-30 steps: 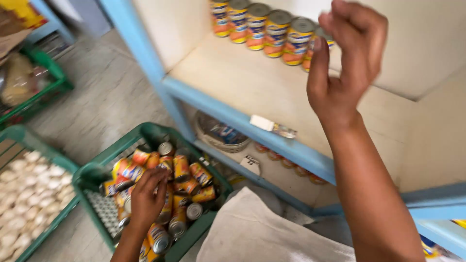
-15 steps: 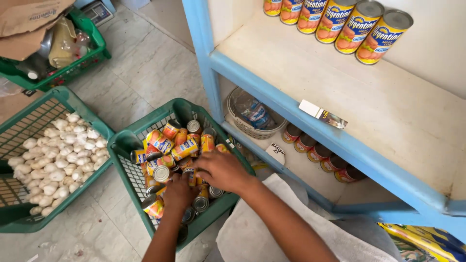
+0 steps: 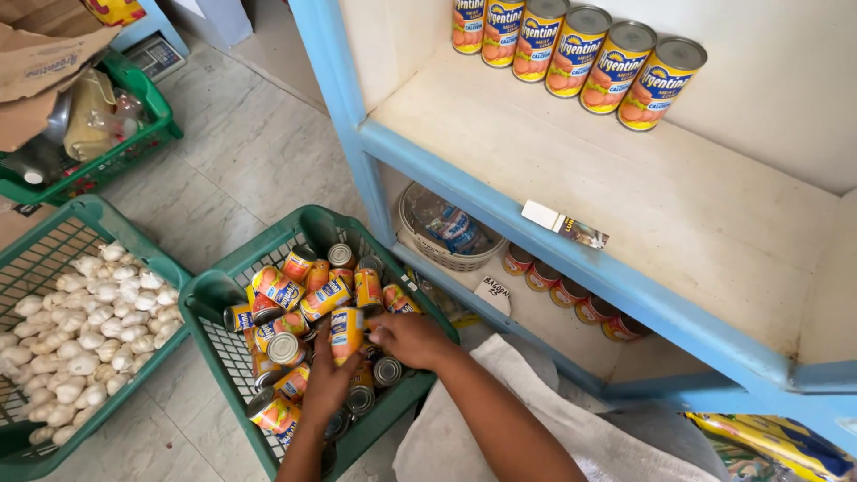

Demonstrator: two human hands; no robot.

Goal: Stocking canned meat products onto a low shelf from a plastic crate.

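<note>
Five yellow-and-orange labelled tin cans (image 3: 578, 55) already stand on the blue-edged cream shelf (image 3: 625, 178); many more fill the green plastic crate (image 3: 214, 299). The left hand (image 3: 328, 379) grips one can (image 3: 346, 332) upright there, while the right hand (image 3: 412, 339) curls loosely over neighbouring cans.

left hand (image 3: 326, 379): fingers hidden behind held can (image 3: 346, 332); garlic crate (image 3: 36, 259): cut off left; lower-shelf cans (image 3: 571, 299): half hidden

Yellow-and-orange cans (image 3: 308, 308) with silver tops fill a dark green crate (image 3: 207, 299). More yellow cans (image 3: 580, 54) with blue bands line the cream shelf (image 3: 643, 187), which is edged in light blue. White garlic bulbs (image 3: 85, 335) fill the neighbouring green crate (image 3: 89, 214). The floor (image 3: 241, 152) is grey marbled tile.
</note>
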